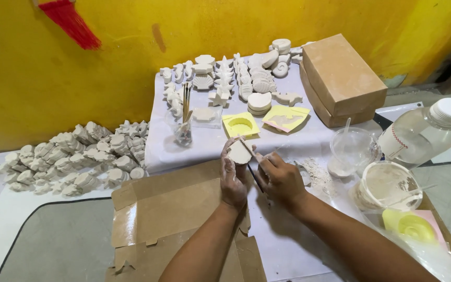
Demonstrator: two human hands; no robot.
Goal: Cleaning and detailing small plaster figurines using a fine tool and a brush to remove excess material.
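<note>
A tabletop point(194, 149) covered in white cloth was observed against a yellow wall point(37, 78). Flattened brown cardboard point(168, 209) was spread at its near edge. A closed cardboard box point(340, 78) was placed at the far right corner. A heap of pale plaster casts point(74, 156) was piled on the floor to the left, and further casts point(236, 78) were laid in rows on the cloth. A clear plastic bottle with a white cap point(424, 133) was lying at the right, beside two plastic cups point(351, 151). Two yellow moulds point(240, 125) were set near the centre. The left hand point(233, 177) was closed around a small round white cast point(239, 153), held above the tabletop's front edge. The right hand point(280, 177) was clamped on a thin dark tool point(251, 167), its tip touching the cast.
</note>
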